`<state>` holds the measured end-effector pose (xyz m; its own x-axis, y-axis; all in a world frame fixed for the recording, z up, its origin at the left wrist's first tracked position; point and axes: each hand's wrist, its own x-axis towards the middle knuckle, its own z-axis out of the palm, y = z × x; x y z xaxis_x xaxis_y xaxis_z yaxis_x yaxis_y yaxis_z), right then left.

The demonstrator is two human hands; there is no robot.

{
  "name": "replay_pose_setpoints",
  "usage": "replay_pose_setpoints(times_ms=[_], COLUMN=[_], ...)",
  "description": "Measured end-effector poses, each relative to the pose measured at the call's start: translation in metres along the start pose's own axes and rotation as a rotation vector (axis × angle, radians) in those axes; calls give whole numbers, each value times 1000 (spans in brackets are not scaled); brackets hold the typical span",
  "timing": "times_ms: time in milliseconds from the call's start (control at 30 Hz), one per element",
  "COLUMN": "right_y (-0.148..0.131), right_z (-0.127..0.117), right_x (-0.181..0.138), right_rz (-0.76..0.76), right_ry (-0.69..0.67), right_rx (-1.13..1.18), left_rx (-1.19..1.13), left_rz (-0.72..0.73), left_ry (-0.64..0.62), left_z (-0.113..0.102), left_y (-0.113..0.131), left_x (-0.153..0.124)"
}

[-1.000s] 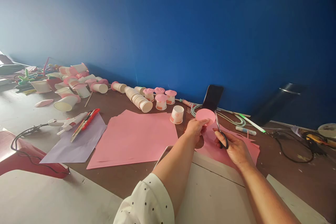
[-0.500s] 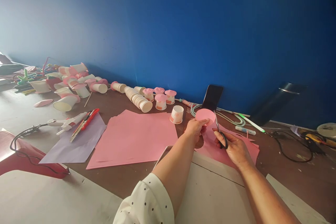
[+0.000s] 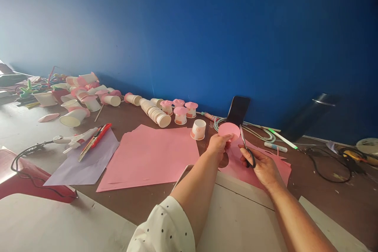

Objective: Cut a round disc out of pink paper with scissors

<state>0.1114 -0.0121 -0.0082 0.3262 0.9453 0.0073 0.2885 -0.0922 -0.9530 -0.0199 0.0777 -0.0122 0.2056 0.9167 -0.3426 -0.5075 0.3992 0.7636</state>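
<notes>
Over the brown table point(image 3: 132, 204), just right of the wide stack of pink sheets point(image 3: 153, 155), both bare forearms reach forward side by side. The left hand point(image 3: 217, 146) is raised, its fingers curled and pinching the lower edge of a pink paper disc point(image 3: 228, 130), which stands upright in front of a dark phone point(image 3: 238, 110) leaning on the blue wall. The right hand point(image 3: 262, 167), lower and just beside it, is closed through the black handles of the scissors point(image 3: 246, 147), whose blades point up at the disc's right edge and seem nearly closed, though they are too small to be sure.
</notes>
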Motion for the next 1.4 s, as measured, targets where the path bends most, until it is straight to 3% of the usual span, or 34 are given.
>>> replay_pose_setpoints(times_ms=[633,1400], right_y=[4,-1], right_z=[-1,0], right_x=[1,1], right_rz=[-43,47], right_ry=[-1,26], right_rx=[-56,-9], left_rx=[3,-69], left_rz=[-15,-5], left_ry=[0,-9], left_z=[2,1], left_y=[3,4], left_x=[-4,-3])
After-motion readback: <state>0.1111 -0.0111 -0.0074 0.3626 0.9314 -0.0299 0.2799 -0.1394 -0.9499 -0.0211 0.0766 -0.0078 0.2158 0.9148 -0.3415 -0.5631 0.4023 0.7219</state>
